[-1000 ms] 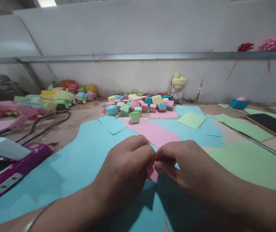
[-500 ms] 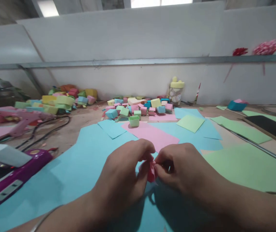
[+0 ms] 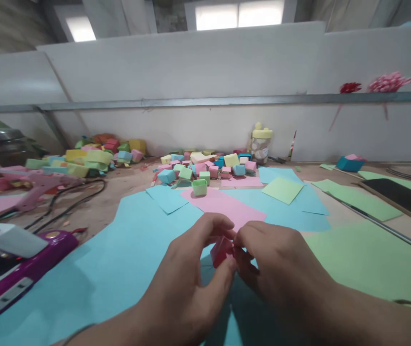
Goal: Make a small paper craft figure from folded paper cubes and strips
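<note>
Between my two hands is a small pink folded paper piece (image 3: pixel 220 251), partly hidden by fingers. My left hand (image 3: pixel 194 274) curls around it, thumb and fingertips on its edges. The fingertips of my right hand (image 3: pixel 277 262) pinch its right side. Both hands hover over a large light blue paper sheet (image 3: pixel 119 259). Past them lie a pink paper sheet (image 3: pixel 227 204) and a small open green paper box (image 3: pixel 199 187), standing upright near the sheet's far end.
Small folded paper boxes (image 3: pixel 205 166) are heaped by the wall, with another pile (image 3: pixel 93 156) further left. At left sit a purple power strip (image 3: pixel 21 274) and a pink glue gun (image 3: pixel 36 185). A phone (image 3: pixel 403 197), metal rod (image 3: pixel 381 223) and green sheets (image 3: pixel 371 259) lie right.
The pink paper piece has been turned, so more of a flat face shows. My left thumb has shifted right along its lower edge. The view has tilted up slightly.
</note>
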The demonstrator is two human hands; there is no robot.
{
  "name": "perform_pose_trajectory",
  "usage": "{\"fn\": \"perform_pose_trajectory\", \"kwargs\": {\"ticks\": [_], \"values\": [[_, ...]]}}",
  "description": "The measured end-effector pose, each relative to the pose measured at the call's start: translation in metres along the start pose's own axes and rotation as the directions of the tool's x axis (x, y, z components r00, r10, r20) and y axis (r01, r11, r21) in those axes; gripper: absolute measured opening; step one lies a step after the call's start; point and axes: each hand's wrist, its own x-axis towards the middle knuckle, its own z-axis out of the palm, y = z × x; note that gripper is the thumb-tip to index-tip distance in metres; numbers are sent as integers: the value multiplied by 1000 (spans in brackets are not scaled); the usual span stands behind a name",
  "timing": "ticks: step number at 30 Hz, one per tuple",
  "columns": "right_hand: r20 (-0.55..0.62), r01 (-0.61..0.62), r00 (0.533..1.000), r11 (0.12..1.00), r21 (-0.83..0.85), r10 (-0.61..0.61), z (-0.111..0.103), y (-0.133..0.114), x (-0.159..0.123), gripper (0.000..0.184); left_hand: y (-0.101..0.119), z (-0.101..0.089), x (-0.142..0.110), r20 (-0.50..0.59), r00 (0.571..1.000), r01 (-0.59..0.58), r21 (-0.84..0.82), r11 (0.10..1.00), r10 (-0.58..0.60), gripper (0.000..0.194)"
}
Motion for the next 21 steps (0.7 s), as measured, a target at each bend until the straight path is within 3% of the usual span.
{"fn": "perform_pose_trajectory", "kwargs": {"ticks": [9, 12, 15, 18, 21], "values": [[-141, 110, 982, 987, -117, -126, 7, -3, -3, 22, -7, 1, 2, -21, 999, 44, -63, 997, -45, 38], [-185, 94, 977, 993, -78, -107, 8, -2, -1, 20, -7, 3, 4, -14, 992, 123, -165, 979, -127, 37], [-224, 127, 962, 981, -143, -157, 9, 0, 0, 24, -9, 7, 6, 57, 978, 209, -260, 943, -201, 28], [-229, 186, 941, 946, -267, -250, 9, 1, 0, 26, -11, 9, 6, 67, 973, 232, -284, 930, -222, 27], [-187, 175, 955, 948, -264, -229, 8, 0, -1, 22, -10, 8, 6, 78, 970, 241, -262, 934, -228, 32]]}}
